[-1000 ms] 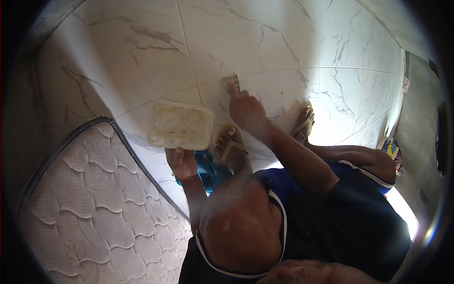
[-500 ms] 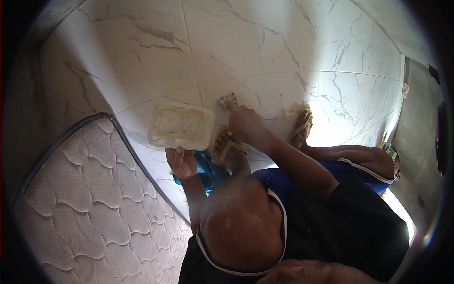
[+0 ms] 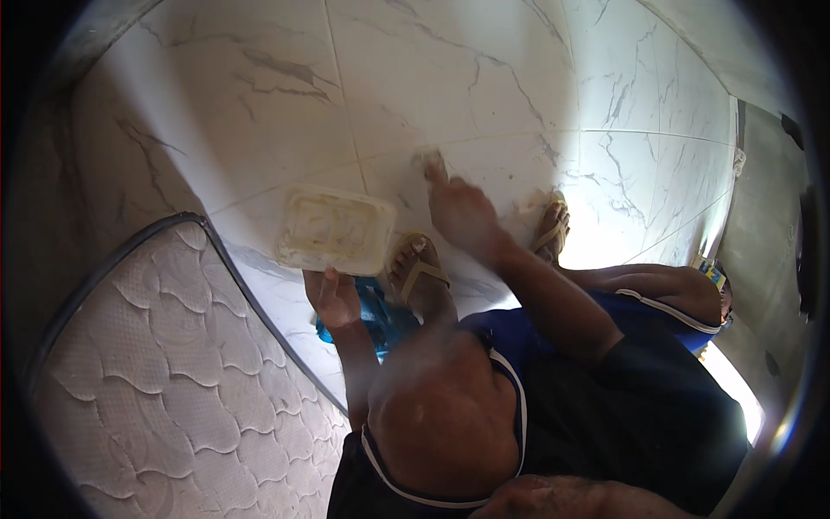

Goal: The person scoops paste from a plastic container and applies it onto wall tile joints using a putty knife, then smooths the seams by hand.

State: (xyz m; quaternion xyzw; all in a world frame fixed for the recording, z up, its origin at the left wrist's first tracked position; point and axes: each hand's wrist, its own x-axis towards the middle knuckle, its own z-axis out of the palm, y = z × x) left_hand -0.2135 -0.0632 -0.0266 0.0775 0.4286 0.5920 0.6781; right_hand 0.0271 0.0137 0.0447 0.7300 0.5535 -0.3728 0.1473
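Gripping container (image 3: 388,227) between thumb and hidden fingers of left hand (image 3: 335,300), apparently working tool (image 3: 424,159), pinched in right hand (image 3: 462,208), across tiles (image 3: 432,78), next needing steady contact.

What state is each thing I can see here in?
Plastic tub: uncovered, smeared with pale residue
Left hand: holding the tub's near edge
Small tool: gripped, too blurred for detail
Right hand: closed around that tool
Sandals: worn
Blue item: crumpled
Quilted mattress: soiled-looking
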